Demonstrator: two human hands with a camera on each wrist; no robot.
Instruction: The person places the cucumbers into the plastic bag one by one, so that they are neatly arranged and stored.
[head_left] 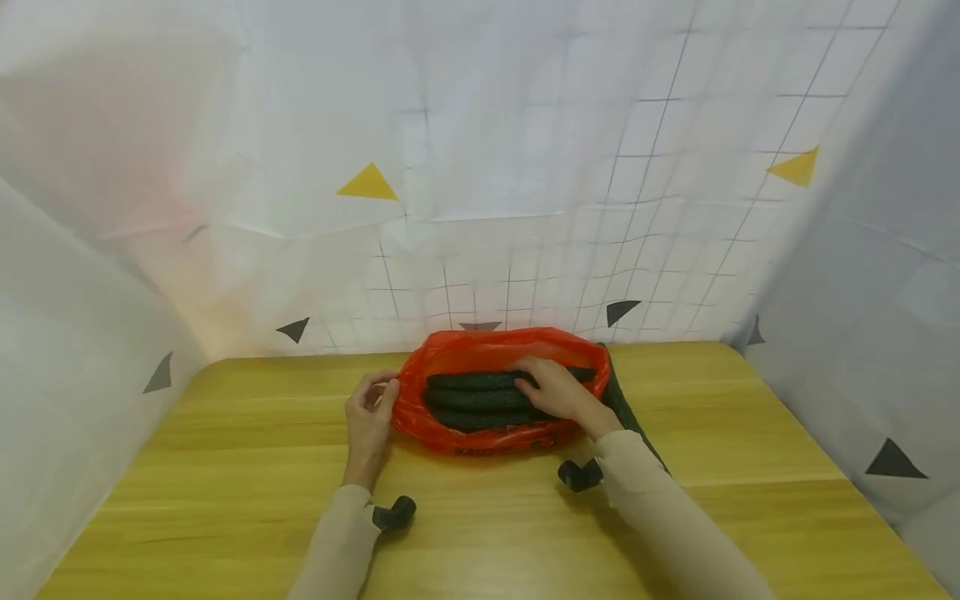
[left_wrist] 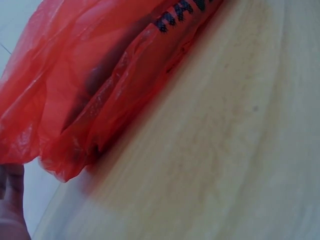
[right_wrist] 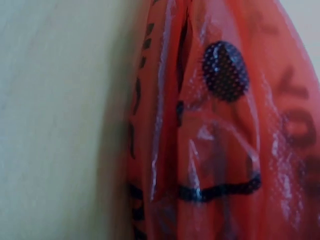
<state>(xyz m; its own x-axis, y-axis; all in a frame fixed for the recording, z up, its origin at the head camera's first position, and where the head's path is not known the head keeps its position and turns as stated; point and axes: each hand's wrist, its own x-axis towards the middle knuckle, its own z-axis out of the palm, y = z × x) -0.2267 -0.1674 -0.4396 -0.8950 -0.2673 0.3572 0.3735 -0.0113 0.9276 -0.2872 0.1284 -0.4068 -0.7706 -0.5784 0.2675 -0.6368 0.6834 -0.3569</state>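
Observation:
A red plastic bag (head_left: 510, 337) lies spread wide at the far middle of the table, with several dark green cucumbers (head_left: 480, 400) side by side in it. At the bag's left edge my left hand (head_left: 369, 417) pinches the plastic between thumb and fingers. In the left wrist view, fingertips (left_wrist: 15, 175) show right under the bag's rim (left_wrist: 20, 145). My right hand (head_left: 558, 390) reaches in over the right side and grips the rearmost cucumber (head_left: 581, 373), fingers on its far side. The right wrist view shows only the bag's printed side (right_wrist: 220, 150) and table.
Another long cucumber (head_left: 626, 408) lies outside the bag on the right, partly behind my right sleeve (head_left: 667, 508). The wooden table (head_left: 225, 467) ends at a white sheet wall (head_left: 495, 275) just behind the bag. More sheeting (head_left: 862, 333) rises on the right.

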